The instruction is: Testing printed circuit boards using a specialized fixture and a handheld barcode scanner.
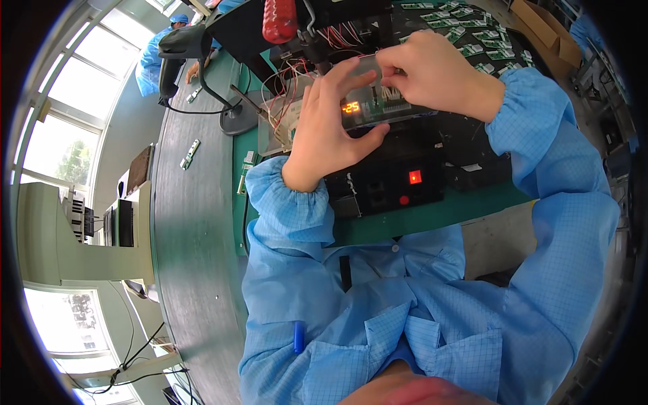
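Find a small green board [378,104] beside the glowing digits [350,107] at the clear box [361,119], back from the front edge of the green mat [418,226]. Looks light, stiff and easy to break; pinch its sides. See the left hand [329,128] with fingers spread apart by the box, the right hand [432,73] with fingertips close together; cannot tell whether clamped on the board.

Bright windows [59,158] line the pale wall [123,131] at left.
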Motion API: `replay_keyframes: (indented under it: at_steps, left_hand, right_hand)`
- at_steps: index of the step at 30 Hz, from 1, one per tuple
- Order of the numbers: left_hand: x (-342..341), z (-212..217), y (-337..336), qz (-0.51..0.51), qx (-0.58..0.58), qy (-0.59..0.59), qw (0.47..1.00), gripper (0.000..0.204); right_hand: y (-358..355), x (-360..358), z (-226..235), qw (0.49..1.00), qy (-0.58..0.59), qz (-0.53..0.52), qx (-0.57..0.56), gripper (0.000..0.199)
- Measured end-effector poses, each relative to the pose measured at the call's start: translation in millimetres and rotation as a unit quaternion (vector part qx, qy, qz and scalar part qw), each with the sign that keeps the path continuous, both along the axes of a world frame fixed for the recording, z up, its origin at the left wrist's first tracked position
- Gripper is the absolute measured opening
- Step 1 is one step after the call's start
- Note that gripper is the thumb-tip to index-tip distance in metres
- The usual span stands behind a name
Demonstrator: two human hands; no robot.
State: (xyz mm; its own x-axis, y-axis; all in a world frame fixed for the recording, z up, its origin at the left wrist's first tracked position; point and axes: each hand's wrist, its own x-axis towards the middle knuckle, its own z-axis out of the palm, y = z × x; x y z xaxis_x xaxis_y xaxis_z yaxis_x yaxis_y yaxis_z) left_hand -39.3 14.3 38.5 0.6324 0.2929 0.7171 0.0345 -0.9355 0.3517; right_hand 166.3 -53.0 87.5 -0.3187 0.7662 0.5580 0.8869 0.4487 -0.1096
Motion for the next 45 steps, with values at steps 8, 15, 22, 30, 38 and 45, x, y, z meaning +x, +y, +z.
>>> replay_keyframes:
  at_steps: [8,15,22,30,38,45]
  left_hand:
    - [0.2,-0.4,-0.3,-0.002,-0.021,0.007,1.000,0.090]
    - [-0.5,2.8,-1.7,0.004,-0.015,0.005,1.000,0.090]
    - [-2.1,6.4,-3.2,-0.035,-0.017,-0.034,0.999,0.087]
    - [-2.3,6.6,-4.7,-0.033,-0.022,0.010,0.999,0.086]
    - [-1.3,2.8,-2.8,-0.036,-0.049,-0.019,0.998,0.084]
    - [-8.6,15.1,-7.3,-0.014,-0.061,0.048,0.997,0.087]
  right_hand:
    - [1.7,0.0,-0.3,1.000,0.016,-0.003,-0.009,0.005]
    - [-5.5,4.2,5.4,0.998,0.041,-0.033,-0.031,0.013]
    - [-19.6,16.9,-1.0,0.994,0.072,-0.036,0.073,0.016]
    - [-8.7,14.1,8.2,0.999,0.044,-0.004,0.005,0.012]
    - [3.9,0.8,5.4,0.996,0.064,0.049,-0.027,0.007]
    - [0.3,-6.5,10.9,0.999,-0.003,-0.023,-0.033,0.008]
